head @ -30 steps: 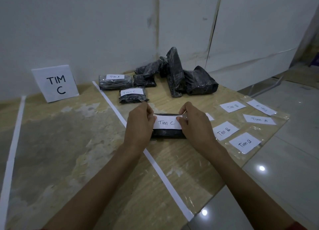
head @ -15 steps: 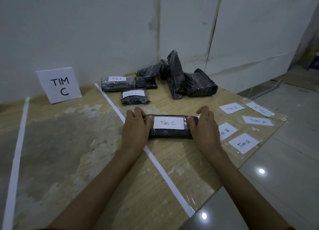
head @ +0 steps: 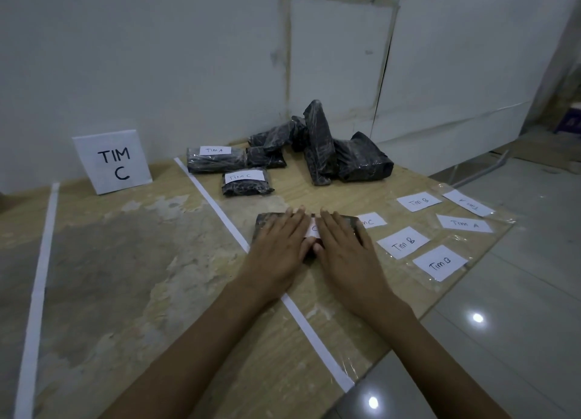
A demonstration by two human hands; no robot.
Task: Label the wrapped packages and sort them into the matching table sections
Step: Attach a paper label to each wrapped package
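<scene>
You face stained white wall [head: 157, 57] behind worn wooden table [head: 125, 277]; past right edge, glossy tile floor [head: 518, 340] reflects lights.

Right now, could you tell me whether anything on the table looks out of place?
One white paper label at the far right edge lies upside down compared with the other loose labels. The black wrapped package marked Tim C also sits right of the white tape line, outside the section of the TIM C sign.
</scene>
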